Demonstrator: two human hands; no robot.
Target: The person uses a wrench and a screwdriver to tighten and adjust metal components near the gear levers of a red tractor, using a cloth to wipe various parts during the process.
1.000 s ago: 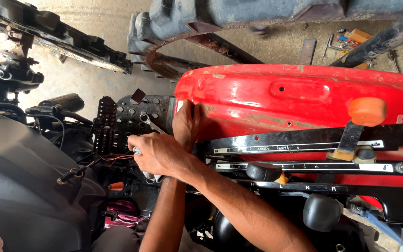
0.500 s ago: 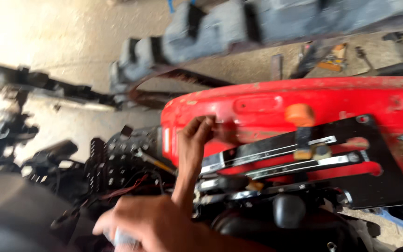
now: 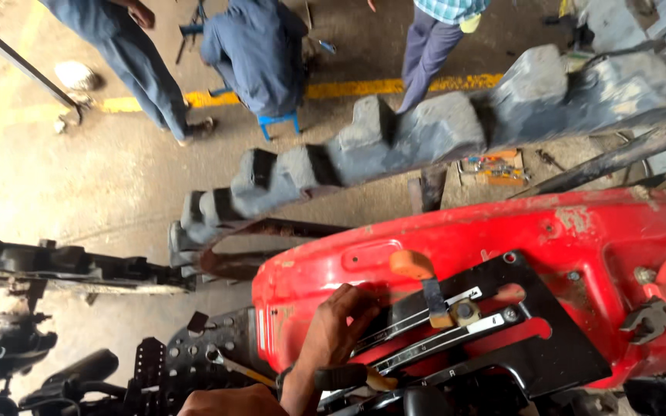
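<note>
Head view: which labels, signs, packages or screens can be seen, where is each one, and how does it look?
Lever scale strips: two narrow pale metal strips with small dark markings, lying along the slots of the black lever plate, right of the left hand.
Floor line: yellow painted stripe across the concrete, top of the picture, behind the standing people.
Tool pack: small flat orange and yellow card on the floor, above the red fender.
No screens show.

Hard daylight glares off the concrete floor [image 3: 32,185] at left, while the lower left lies in shadow; focus is sharp.
</note>
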